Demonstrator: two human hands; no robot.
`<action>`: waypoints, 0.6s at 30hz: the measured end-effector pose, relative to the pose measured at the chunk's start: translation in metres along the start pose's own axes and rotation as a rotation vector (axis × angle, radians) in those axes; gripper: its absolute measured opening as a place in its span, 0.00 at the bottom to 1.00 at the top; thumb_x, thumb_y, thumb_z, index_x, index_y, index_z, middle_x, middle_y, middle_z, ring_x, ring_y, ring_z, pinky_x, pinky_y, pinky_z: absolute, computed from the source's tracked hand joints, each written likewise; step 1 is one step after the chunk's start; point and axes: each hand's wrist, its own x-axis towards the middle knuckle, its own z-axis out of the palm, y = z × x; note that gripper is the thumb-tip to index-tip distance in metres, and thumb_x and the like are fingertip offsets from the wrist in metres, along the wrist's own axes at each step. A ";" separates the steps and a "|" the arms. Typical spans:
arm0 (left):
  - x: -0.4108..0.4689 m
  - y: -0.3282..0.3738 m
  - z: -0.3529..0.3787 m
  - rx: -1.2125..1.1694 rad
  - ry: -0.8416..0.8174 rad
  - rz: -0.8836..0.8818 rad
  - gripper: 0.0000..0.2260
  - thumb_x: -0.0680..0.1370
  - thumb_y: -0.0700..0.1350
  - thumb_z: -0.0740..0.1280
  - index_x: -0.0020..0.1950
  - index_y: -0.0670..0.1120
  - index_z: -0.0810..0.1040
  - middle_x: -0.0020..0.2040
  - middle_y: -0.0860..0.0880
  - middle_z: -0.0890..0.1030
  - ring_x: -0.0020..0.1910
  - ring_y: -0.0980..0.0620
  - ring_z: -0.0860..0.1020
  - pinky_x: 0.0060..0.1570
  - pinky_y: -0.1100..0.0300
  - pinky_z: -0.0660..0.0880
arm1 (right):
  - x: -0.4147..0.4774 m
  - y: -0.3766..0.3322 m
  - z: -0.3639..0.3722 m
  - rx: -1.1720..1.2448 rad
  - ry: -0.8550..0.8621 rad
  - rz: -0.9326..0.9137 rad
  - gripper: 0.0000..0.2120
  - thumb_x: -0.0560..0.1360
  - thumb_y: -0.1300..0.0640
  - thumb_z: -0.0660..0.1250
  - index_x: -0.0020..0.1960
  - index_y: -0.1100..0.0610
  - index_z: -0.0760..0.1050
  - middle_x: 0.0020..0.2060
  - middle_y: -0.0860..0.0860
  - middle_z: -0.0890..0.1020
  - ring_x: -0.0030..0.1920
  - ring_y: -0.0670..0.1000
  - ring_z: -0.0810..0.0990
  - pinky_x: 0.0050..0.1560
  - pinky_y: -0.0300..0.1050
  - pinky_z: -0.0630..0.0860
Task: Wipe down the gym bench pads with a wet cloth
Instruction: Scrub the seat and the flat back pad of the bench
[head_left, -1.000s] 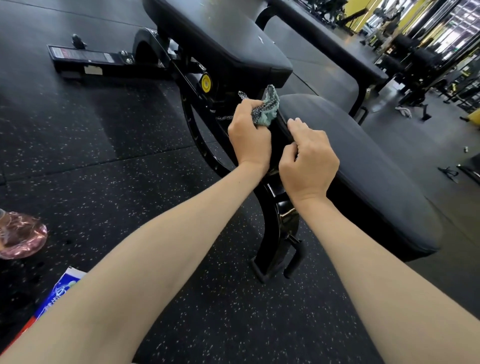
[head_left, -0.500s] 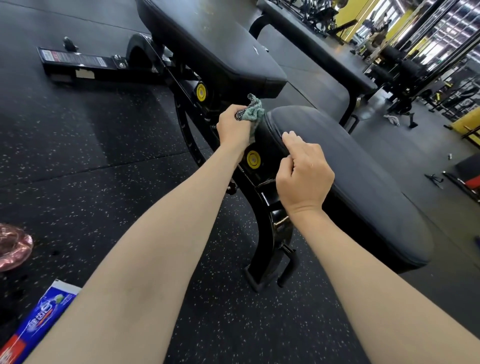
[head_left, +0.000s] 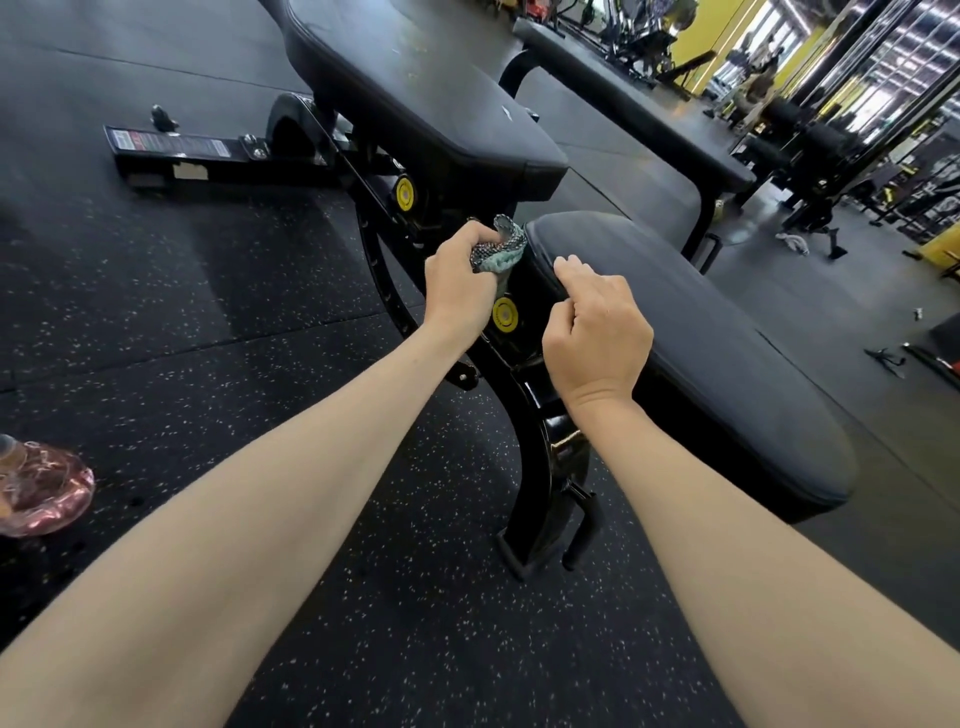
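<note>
At the end of the seat pad (head_left: 701, 353), the left hand (head_left: 460, 283) grips the bunched cloth (head_left: 501, 249) against its edge, likely to scrub; the right hand (head_left: 597, 332), loosely curled and empty, braces on top.

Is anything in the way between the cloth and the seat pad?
No. The cloth, gripped by the left hand, is right at the end of the seat pad. Nothing visible lies between them.
</note>
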 end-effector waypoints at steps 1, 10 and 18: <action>-0.005 0.002 -0.001 0.012 0.003 0.027 0.16 0.71 0.28 0.63 0.50 0.46 0.78 0.42 0.54 0.80 0.43 0.57 0.76 0.36 0.74 0.70 | 0.000 0.000 0.000 0.003 0.000 0.006 0.23 0.69 0.59 0.52 0.54 0.59 0.83 0.50 0.53 0.85 0.48 0.54 0.83 0.37 0.41 0.77; -0.049 0.008 -0.006 0.022 -0.059 0.126 0.16 0.69 0.26 0.64 0.48 0.44 0.79 0.44 0.50 0.81 0.45 0.53 0.79 0.43 0.55 0.79 | 0.000 0.000 -0.009 -0.003 -0.143 0.094 0.26 0.71 0.60 0.53 0.64 0.57 0.78 0.61 0.51 0.80 0.62 0.52 0.77 0.52 0.44 0.73; -0.042 0.006 -0.042 -0.070 -0.140 -0.138 0.14 0.70 0.29 0.66 0.48 0.46 0.80 0.45 0.50 0.80 0.43 0.54 0.77 0.41 0.60 0.78 | 0.002 -0.001 -0.022 0.131 -0.240 0.249 0.27 0.76 0.65 0.55 0.73 0.51 0.68 0.57 0.54 0.80 0.57 0.52 0.75 0.48 0.38 0.64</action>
